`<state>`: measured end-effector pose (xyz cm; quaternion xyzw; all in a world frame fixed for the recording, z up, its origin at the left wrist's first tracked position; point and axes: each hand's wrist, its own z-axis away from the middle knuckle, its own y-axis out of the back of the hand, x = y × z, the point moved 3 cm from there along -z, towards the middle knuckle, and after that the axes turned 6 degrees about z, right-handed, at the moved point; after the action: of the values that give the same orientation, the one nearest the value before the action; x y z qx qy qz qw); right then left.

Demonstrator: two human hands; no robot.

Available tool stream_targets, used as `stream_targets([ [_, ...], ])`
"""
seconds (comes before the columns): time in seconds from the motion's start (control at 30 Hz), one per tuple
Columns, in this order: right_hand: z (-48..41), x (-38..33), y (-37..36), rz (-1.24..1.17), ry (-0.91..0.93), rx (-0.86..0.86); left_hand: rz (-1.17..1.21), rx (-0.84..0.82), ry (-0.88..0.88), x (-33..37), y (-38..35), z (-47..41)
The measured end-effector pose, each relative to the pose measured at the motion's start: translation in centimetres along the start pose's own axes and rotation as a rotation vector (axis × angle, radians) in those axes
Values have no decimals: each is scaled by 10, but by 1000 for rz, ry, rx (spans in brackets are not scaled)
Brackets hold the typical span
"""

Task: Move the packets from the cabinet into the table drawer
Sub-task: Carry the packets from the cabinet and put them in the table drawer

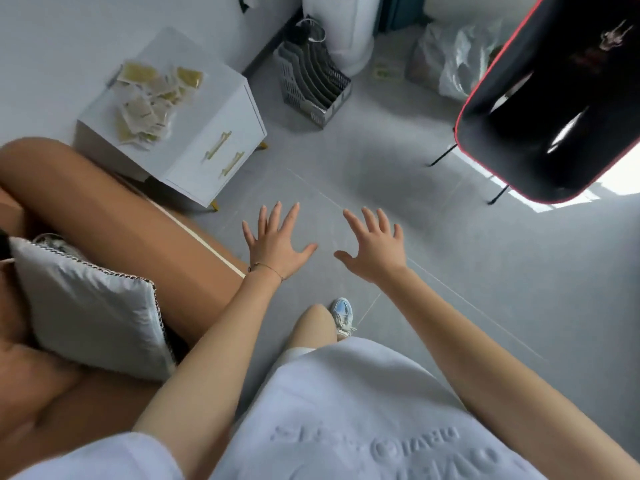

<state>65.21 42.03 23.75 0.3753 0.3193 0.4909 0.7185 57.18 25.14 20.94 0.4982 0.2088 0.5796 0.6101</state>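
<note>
Grey floor (pixel 433 244) beneath spread, empty left hand (pixel 273 244) and right hand (pixel 375 252); packets (pixel 152 98) atop the cabinet (pixel 221 133) lie beyond the left hand, nearer it.

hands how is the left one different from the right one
The left hand wears a thin bracelet at the wrist; the right hand has a bare wrist. The left hand is next to the sofa arm, while the right hand is out over the floor. Both are open with fingers spread, backs up, and hold nothing.
</note>
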Motion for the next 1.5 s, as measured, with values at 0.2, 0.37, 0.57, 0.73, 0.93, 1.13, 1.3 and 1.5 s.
stream_targets([
  [0.2, -70, -41, 33, 96, 150, -25, 45, 65, 117, -42, 36, -39],
  [0.37, -146, -82, 65, 160, 219, -3, 80, 89, 199, -86, 64, -84],
  [0.57, -220, -144, 103, 142, 271, -4, 124, 96, 271, -140, 108, -135],
  [0.73, -272, -196, 125, 175, 345, -35, 170, 132, 362, -185, 141, -169],
  [0.93, -338, -239, 154, 245, 413, -72, 194, 116, 485, -225, 171, -209],
  [1.13, -419, -267, 179, 308, 467, -101, 229, 131, 593, -253, 197, -258],
  [1.3, -474, -291, 203, 355, 530, -126, 314, 177, 720, -273, 211, -293],
  [1.5, -530, -316, 197, 321, 500, -199, 383, 179, 837, -291, 206, -330],
])
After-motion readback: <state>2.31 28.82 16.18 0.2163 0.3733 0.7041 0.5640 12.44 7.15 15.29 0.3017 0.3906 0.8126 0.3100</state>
